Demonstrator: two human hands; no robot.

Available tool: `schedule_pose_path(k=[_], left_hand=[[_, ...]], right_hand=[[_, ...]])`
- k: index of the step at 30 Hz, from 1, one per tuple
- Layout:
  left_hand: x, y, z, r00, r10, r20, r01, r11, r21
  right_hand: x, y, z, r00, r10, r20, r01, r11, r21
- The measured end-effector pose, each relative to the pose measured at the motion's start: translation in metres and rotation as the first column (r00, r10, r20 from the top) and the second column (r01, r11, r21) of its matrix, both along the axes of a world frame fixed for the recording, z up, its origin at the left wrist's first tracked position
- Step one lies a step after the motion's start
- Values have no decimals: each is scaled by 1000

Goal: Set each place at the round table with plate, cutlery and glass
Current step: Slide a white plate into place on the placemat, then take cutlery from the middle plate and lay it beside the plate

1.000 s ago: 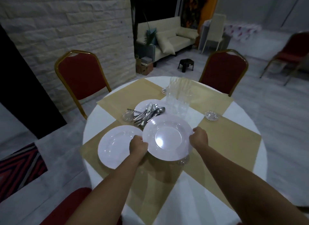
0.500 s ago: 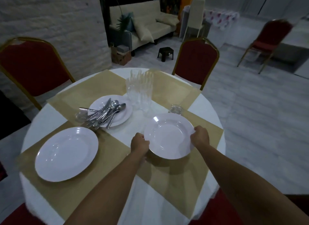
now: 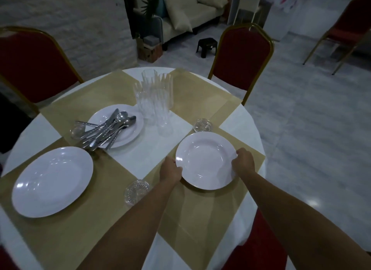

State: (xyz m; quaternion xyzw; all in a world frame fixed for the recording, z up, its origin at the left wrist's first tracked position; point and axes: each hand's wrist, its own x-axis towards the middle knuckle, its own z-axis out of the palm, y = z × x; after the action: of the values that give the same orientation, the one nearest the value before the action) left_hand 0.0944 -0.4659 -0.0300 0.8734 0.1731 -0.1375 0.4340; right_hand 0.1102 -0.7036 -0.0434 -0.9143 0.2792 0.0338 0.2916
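I hold a white deep plate (image 3: 205,160) by its rim over the right tan placemat (image 3: 192,219). My left hand (image 3: 171,171) grips its left edge and my right hand (image 3: 244,162) grips its right edge. A second white plate (image 3: 52,181) lies on the left placemat. Behind it a third plate (image 3: 132,127) carries a heap of spoons and forks (image 3: 108,131). Several tall clear glasses (image 3: 154,97) stand bunched at the table's middle.
Small cut-glass dishes sit near the held plate (image 3: 202,125), by my left forearm (image 3: 136,191) and beside the cutlery (image 3: 77,131). Red gold-framed chairs stand at the far left (image 3: 30,64) and far right (image 3: 241,54) of the round white table (image 3: 251,127).
The plate in both hands has travelled right, away from the first plate, to the right placemat and sits lower. My view has swung right and closer to the table.
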Motion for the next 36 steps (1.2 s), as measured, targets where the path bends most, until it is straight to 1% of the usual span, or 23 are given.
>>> schedule_pose_path(k=[4,8,11,17,20,23,25,27,30,32,36], left_hand=[[-1,-8,-2,1000,7,-24,-7,1000,-5],[-4,-9,-2,1000,21,-15,-21,1000,11],[-5,-10,-4,1000,14,-11,-14,1000,26],[-4,-10,-3,999,-38,2,38,997,71],[-5,-4,0,995,-99,8,98,989,109],[-6,5,7,991,-135,22,130,980,153],[-7,15,12,989,-142,36,132,973,191],[-10,28,16,989,-137,52,122,968,220],[-11,50,23,986,-145,80,115,947,300],[-11,66,30,985,-146,96,103,928,358],[-6,107,38,989,-105,108,53,915,399]], right_hand=[[1,-6,0,1000,-5,-12,5,1000,1],[0,-6,-1,1000,18,6,-18,1000,8],[-5,-5,0,999,42,-11,-42,999,-6],[-12,-5,5,995,93,-32,-94,996,-6],[-13,-6,4,995,95,-32,-95,995,4],[-18,1,10,994,110,-15,-111,992,-57],[-22,12,22,989,146,-4,-145,980,-134],[-24,25,31,977,212,-10,-211,962,-176],[-19,49,42,948,318,4,-309,926,-218],[-14,69,48,936,352,7,-340,911,-234],[-4,116,60,906,424,4,-410,878,-249]])
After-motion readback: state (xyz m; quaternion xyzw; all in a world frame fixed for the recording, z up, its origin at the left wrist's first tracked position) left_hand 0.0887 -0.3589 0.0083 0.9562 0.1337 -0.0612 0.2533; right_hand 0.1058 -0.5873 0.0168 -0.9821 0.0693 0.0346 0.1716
